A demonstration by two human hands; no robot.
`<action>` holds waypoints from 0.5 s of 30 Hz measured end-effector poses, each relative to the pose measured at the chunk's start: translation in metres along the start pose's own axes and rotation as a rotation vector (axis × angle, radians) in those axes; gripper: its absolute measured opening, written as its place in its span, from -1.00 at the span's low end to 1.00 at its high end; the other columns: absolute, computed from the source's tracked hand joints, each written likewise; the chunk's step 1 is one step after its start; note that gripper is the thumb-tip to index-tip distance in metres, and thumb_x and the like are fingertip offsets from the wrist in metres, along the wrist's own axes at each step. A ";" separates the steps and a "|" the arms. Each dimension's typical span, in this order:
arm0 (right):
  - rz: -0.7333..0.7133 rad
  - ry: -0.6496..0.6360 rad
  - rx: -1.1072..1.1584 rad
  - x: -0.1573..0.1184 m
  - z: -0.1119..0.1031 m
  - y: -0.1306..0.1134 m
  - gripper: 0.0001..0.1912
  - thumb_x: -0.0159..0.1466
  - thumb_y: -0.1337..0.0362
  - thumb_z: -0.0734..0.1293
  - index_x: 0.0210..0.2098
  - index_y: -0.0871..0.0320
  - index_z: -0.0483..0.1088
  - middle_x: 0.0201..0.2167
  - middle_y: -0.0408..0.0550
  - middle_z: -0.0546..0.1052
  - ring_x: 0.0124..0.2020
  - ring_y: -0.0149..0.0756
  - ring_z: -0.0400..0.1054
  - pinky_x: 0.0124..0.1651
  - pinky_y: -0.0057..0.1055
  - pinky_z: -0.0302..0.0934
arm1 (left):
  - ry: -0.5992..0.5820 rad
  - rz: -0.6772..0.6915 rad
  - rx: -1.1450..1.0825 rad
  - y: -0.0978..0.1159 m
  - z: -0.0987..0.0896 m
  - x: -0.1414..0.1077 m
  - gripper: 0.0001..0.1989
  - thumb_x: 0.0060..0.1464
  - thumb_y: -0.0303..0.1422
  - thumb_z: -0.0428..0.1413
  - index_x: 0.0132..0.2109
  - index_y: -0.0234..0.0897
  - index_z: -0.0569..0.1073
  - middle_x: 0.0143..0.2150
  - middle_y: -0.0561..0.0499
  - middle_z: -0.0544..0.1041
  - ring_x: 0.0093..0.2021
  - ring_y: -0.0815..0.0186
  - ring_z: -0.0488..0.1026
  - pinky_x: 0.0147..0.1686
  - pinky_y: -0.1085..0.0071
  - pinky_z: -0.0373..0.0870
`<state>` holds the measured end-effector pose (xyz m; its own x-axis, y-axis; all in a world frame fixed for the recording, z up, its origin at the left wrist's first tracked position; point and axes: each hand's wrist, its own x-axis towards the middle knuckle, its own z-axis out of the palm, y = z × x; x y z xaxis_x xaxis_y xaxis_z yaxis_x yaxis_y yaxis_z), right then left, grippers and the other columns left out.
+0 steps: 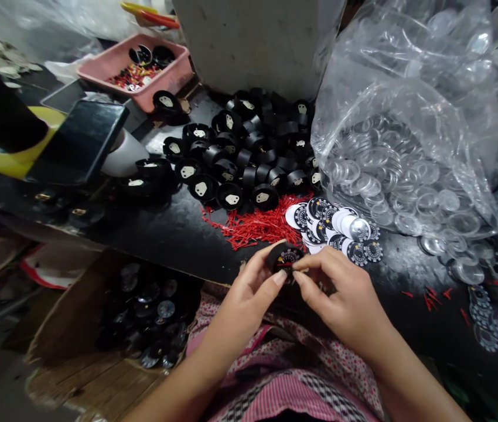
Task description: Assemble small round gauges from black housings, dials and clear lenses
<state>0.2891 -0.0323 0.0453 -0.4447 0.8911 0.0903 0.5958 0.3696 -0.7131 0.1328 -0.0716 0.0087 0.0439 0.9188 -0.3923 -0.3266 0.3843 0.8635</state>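
My left hand (248,288) is closed round a small black gauge (275,253), whose dial with white markings faces me. A thin red pointer (285,264) lies across that dial, its end at the fingertips of my right hand (346,286), which are pinched together over the gauge's right edge. Just beyond my hands is a heap of red pointers (255,225). Printed dial discs (319,220), some white side up, overlap in a pile to its right. Farther back, many black round housings (230,196) with pale plates inside crowd the dark table.
Clear round lenses (389,167) fill an open plastic bag (429,94) on the right. A pink tray (95,71) of small parts and a phone (77,143) stand at the left. Below the table's edge, a carton (51,328) holds gauges. Loose red pointers (430,299) lie to the right.
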 end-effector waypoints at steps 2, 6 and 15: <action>-0.095 0.031 -0.120 0.003 -0.001 0.002 -0.88 0.34 0.37 0.25 -0.21 0.19 0.43 -0.39 -0.08 0.48 -0.36 -0.30 0.32 -0.23 -0.31 0.11 | -0.001 -0.031 -0.052 0.000 0.000 0.000 -0.62 0.16 -0.29 0.19 0.13 -0.01 0.48 0.16 0.03 0.55 0.13 0.17 0.50 0.20 0.22 0.34; -0.233 0.032 -0.336 0.008 0.002 0.006 -0.82 0.35 0.39 0.20 -0.32 0.20 0.42 -0.42 -0.03 0.49 -0.35 -0.24 0.31 -0.24 -0.27 0.06 | 0.043 -0.014 0.021 -0.005 0.001 -0.002 -0.63 0.18 -0.21 0.17 0.14 0.09 0.49 0.21 0.06 0.51 0.26 0.12 0.38 0.30 0.12 0.21; 0.046 -0.002 -0.151 0.007 0.002 -0.004 -0.88 0.28 0.42 0.28 -0.39 0.17 0.40 -0.48 -0.17 0.48 -0.46 -0.38 0.27 -0.23 -0.34 0.13 | 0.156 -0.087 -0.017 -0.015 0.009 0.000 -0.63 0.13 -0.08 0.19 0.08 0.05 0.54 0.22 0.06 0.49 0.30 0.05 0.31 0.28 0.06 0.23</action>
<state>0.2823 -0.0281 0.0478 -0.4161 0.9074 0.0583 0.7091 0.3640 -0.6039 0.1462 -0.0767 -0.0012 -0.0744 0.8563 -0.5111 -0.3437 0.4591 0.8192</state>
